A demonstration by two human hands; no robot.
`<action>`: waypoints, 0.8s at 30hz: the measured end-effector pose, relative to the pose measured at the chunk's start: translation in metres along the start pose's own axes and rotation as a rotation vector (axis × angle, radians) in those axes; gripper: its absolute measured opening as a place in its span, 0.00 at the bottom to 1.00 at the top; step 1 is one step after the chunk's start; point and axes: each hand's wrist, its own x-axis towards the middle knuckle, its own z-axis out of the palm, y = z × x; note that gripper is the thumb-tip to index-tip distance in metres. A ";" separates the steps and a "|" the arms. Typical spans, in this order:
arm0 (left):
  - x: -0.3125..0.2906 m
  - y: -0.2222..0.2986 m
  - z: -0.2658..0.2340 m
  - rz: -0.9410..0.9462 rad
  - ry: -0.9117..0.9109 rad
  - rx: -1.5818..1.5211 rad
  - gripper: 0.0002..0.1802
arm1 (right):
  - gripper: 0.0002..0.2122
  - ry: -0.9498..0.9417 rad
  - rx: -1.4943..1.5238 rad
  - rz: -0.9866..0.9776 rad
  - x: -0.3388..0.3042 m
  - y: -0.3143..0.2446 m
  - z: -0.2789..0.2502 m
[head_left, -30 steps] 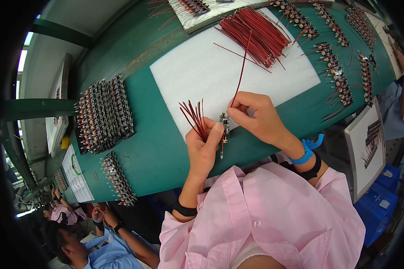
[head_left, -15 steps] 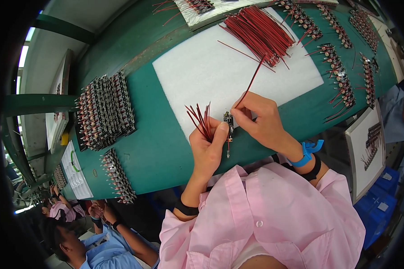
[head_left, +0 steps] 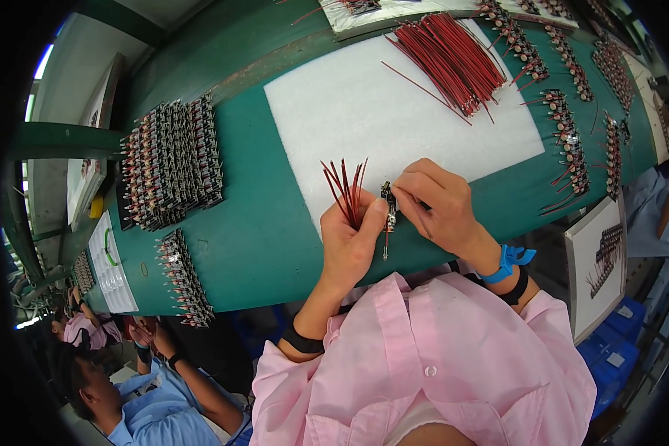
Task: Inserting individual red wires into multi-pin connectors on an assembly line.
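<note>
Evidently, the left hand does two jobs near the middle of the frame: its thumb and fingers are closed on a small circuit board, while the same grip keeps a fan of red wires upright against the palm, presumably so that spares stay close by. The board stands nearly upright, just right of the frame's centre, its upper end left clear of the thumb, probably to give the right hand room. That hand's fingers are curled close beside this upper end; how tightly they close, and on what, I cannot tell. At the top of the frame, a pile of red wires lies on a white sheet, likely for visibility and easy reach, while stacked boards sit apart on the desk at left. One second ago a long wire rose from the right hand towards the pile; now none shows above it, and hands and sheet appear farther right in view.
</note>
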 end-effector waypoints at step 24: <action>0.000 0.006 -0.001 0.034 -0.024 -0.042 0.07 | 0.03 0.027 0.493 0.504 0.002 -0.004 -0.009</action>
